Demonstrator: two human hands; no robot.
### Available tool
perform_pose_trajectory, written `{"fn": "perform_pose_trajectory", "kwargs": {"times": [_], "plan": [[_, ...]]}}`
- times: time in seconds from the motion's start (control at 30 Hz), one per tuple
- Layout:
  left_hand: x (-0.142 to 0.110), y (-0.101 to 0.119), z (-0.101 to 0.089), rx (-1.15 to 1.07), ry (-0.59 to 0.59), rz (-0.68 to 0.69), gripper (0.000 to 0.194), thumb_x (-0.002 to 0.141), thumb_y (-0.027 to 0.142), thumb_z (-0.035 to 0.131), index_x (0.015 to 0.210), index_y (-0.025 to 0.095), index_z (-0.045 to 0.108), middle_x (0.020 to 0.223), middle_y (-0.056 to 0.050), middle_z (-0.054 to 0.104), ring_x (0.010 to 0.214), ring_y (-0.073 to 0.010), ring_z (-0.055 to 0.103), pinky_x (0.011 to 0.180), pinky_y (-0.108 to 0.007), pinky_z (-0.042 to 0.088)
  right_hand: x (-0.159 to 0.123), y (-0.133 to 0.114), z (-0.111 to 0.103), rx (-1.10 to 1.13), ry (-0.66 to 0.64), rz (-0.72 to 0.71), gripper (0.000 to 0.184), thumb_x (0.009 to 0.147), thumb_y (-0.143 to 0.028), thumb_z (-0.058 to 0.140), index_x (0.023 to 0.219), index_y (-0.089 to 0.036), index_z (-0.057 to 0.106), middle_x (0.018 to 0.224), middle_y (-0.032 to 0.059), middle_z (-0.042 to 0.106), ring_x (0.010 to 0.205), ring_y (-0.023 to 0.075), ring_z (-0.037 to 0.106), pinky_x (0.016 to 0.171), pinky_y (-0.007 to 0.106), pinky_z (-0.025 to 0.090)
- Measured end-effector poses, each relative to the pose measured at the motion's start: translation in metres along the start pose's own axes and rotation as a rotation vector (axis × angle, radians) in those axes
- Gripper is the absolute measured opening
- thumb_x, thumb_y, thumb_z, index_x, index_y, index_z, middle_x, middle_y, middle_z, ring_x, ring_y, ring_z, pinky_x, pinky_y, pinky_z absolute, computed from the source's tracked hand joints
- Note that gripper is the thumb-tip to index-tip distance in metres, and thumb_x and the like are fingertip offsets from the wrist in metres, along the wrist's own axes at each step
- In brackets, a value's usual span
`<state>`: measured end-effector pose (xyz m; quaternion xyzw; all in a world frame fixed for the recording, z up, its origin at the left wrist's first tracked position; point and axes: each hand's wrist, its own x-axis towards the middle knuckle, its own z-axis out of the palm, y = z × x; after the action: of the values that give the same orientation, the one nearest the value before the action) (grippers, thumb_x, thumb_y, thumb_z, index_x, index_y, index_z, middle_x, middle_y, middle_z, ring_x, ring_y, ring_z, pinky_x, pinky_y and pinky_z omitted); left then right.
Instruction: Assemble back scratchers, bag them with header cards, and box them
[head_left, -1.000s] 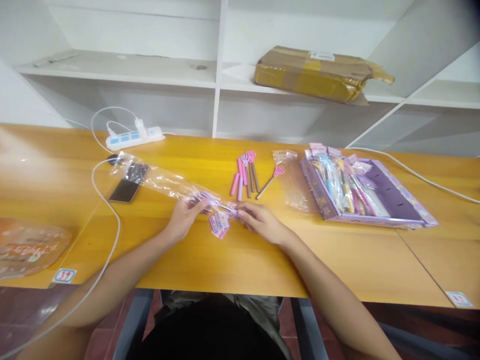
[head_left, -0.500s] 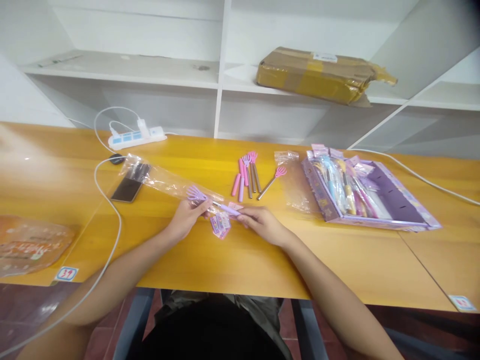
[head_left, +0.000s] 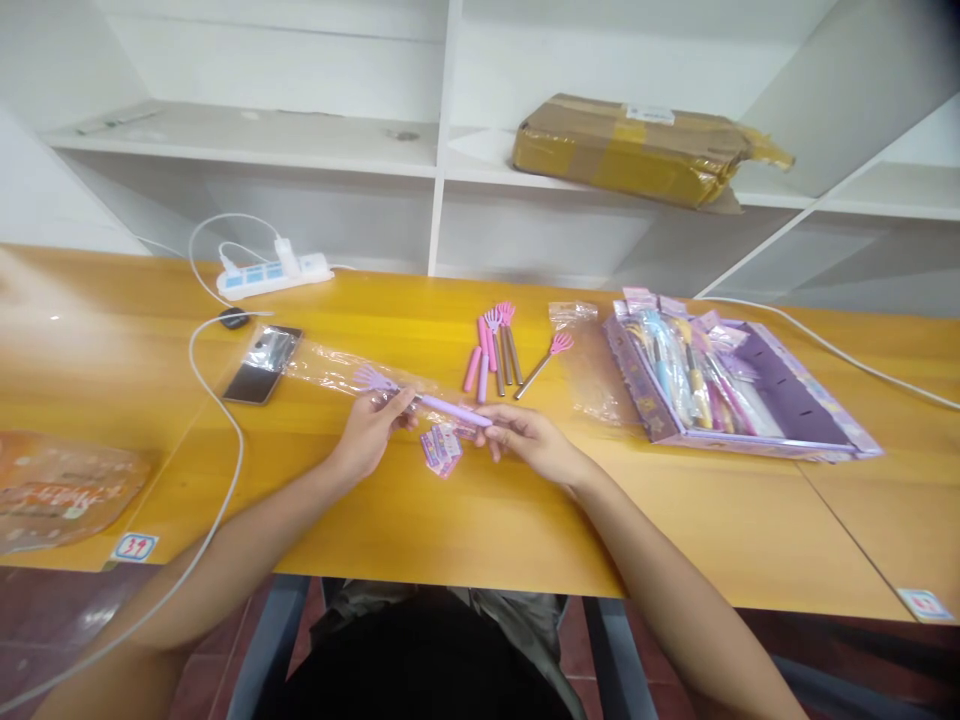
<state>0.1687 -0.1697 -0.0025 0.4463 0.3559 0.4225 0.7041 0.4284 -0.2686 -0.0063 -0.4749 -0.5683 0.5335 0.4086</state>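
A purple back scratcher (head_left: 454, 410) is held by both hands above the table (head_left: 480, 530), with its claw directed between nine and ten o'clock. By the left hand (head_left: 366, 432), the scratcher is gripped just behind the claw, between thumb and fingers. By the right hand (head_left: 529, 442), the opposite end of the handle is pinched with the fingertips. Along the scratcher, on the claw side, a clear plastic bag (head_left: 330, 367) is stretched, and its far end is laid over the phone (head_left: 255, 380) at about nine o'clock. Just below the handle, at six o'clock, small printed cards (head_left: 441, 450) are placed. At two o'clock from the scratcher, a group of claw rods and coloured handles (head_left: 495, 352) is laid, and beside it a pink claw rod (head_left: 544, 366) is seen. Farther, at three o'clock, packaged scratchers (head_left: 694, 375) are contained in a purple box (head_left: 795, 400). At ten o'clock, a power strip (head_left: 274, 278) is located.
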Motion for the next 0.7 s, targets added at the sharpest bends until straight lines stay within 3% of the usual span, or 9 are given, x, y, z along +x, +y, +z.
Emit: {"fn": "perform_pose_trajectory", "kwargs": {"times": [0.2,0.37,0.5,0.7], "plan": [[-0.002,0.002,0.001,-0.013,-0.059,-0.068,0.039,0.077,0.048,0.091,0.087,0.013,0.078,0.074,-0.004,0.072,0.063,-0.0124,0.063,0.06,-0.025,0.05,-0.002,-0.006,-0.001,0.032,-0.047,-0.008,0.038,0.101,-0.047,0.067,0.124,-0.018,0.072,0.101,0.0073,0.078,0.068,0.0133,0.067,0.072,0.031,0.054],[-0.006,-0.002,0.001,0.104,-0.194,-0.07,0.042,0.081,0.053,0.086,0.084,0.013,0.077,0.071,-0.006,0.072,0.064,-0.0152,0.066,0.063,-0.028,0.053,0.003,0.003,0.002,0.084,-0.049,-0.017,0.033,0.086,-0.043,0.086,0.102,-0.018,0.074,0.094,0.0044,0.076,0.074,0.0149,0.068,0.072,0.03,0.057],[-0.012,-0.006,0.002,0.233,-0.281,-0.065,0.043,0.085,0.055,0.083,0.092,0.013,0.078,0.07,-0.005,0.072,0.064,-0.0169,0.067,0.066,-0.029,0.055,0.006,0.008,0.003,0.012,-0.024,-0.056,0.043,0.079,-0.043,0.092,0.108,-0.018,0.072,0.091,0.0018,0.072,0.079,0.015,0.068,0.077,0.029,0.056],[-0.015,-0.013,0.002,0.296,-0.395,-0.025,0.036,0.09,0.049,0.079,0.104,0.016,0.078,0.088,-0.007,0.077,0.07,-0.0183,0.07,0.069,-0.03,0.057,0.006,0.01,0.011,-0.049,-0.038,-0.085,0.046,0.083,-0.049,0.088,0.113,-0.019,0.069,0.091,0.0014,0.07,0.079,0.0152,0.067,0.076,0.029,0.055]]}}
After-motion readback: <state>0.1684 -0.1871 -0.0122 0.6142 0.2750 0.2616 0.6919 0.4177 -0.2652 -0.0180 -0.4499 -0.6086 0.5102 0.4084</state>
